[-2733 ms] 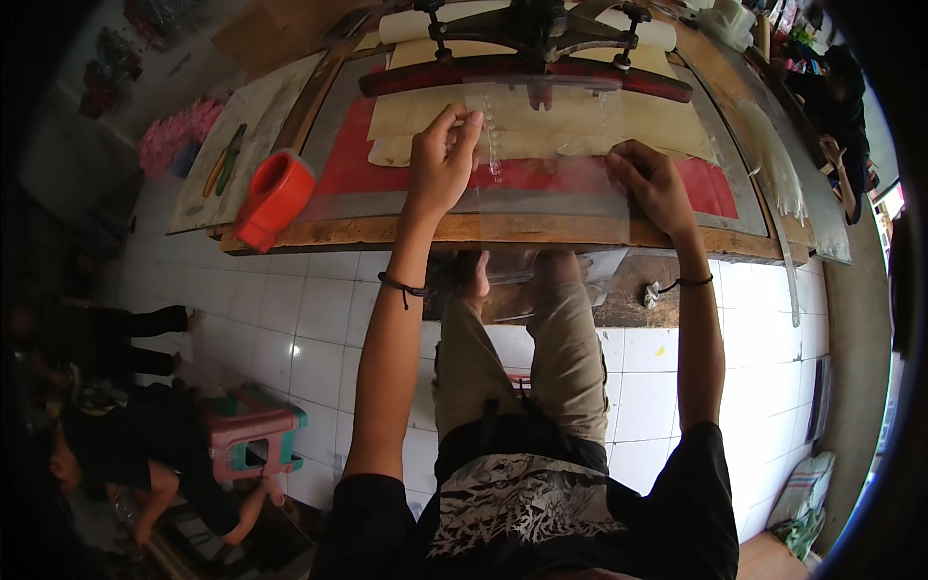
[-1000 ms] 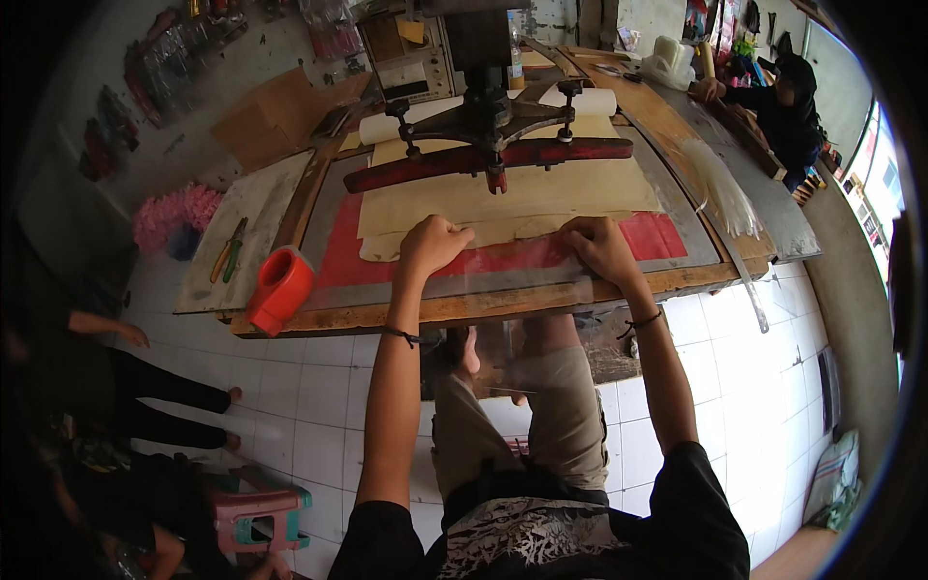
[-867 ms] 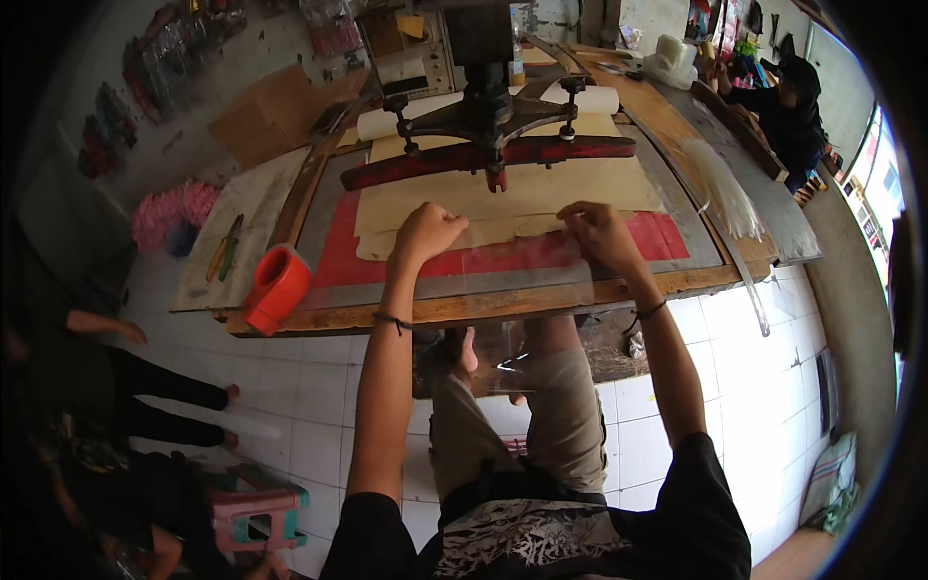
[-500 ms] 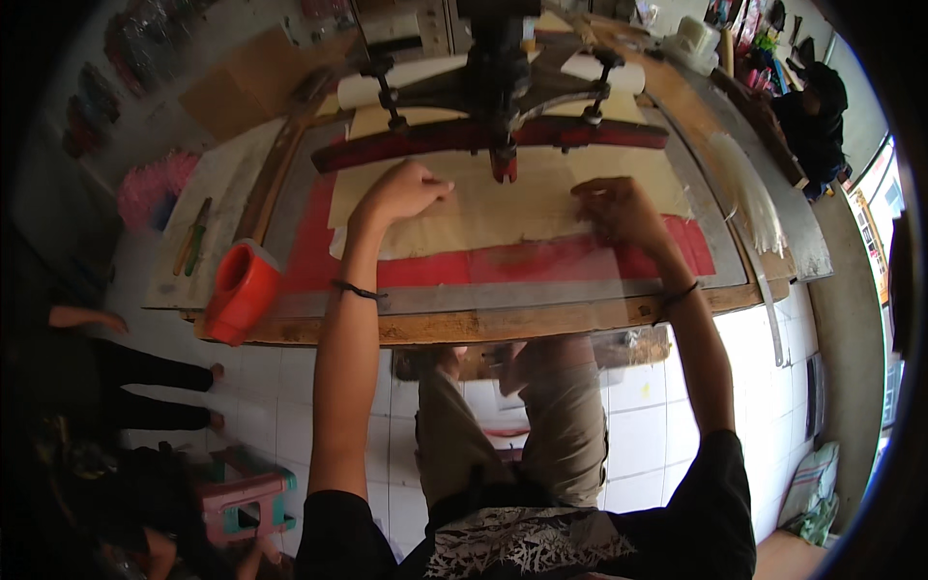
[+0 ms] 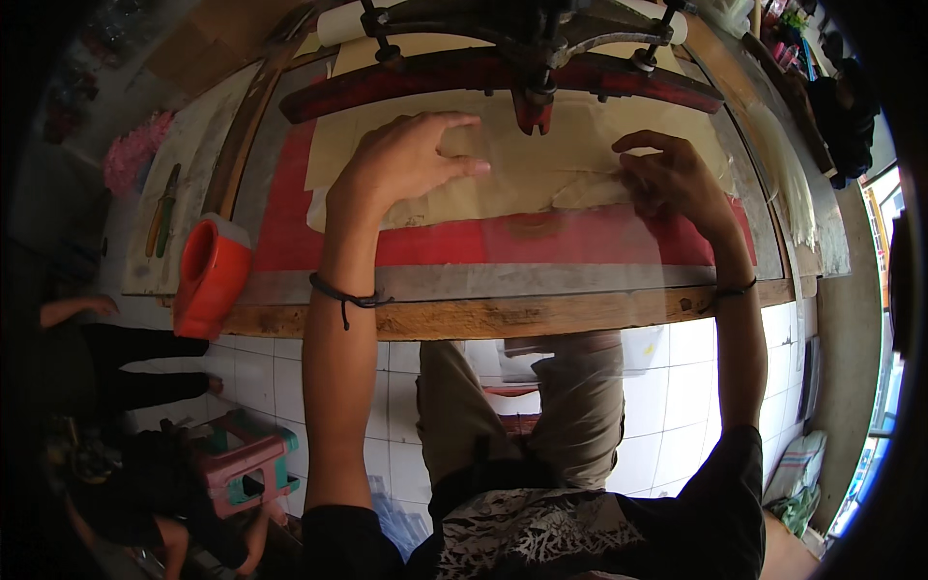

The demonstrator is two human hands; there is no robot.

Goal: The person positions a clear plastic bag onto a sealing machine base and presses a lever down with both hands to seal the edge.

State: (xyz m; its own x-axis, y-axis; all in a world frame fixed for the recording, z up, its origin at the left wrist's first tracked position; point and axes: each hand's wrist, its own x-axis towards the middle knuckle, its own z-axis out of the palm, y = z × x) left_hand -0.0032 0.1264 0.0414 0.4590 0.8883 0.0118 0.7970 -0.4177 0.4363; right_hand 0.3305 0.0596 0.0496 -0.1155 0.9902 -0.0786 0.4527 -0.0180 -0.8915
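Observation:
A thin clear plastic sheet (image 5: 570, 246) lies over tan paper (image 5: 522, 179) and a red sheet (image 5: 425, 246) on the worktable. Its near part seems to hang past the front edge; its outline is faint. My left hand (image 5: 411, 159) hovers above the tan paper at the sheet's left side, open, thumb and forefinger spread apart. At the sheet's right side is my right hand (image 5: 677, 179), fingers bent but apart; any contact with the plastic cannot be made out. Just beyond both hands, a red pressing bar (image 5: 425, 82) on a black metal bracket (image 5: 483, 24) spans the table.
An orange-red tape dispenser (image 5: 208, 275) sits at the table's front left corner, near green-handled tools (image 5: 164, 213). Pale plastic strips (image 5: 788, 184) lie along the right side. A wooden rail (image 5: 464, 319) edges the table. Other people and a stool (image 5: 246, 464) are at lower left.
My left hand has gone from closed fingertips to a spread thumb and forefinger. My view has moved in closer to the table, and the bar looks larger.

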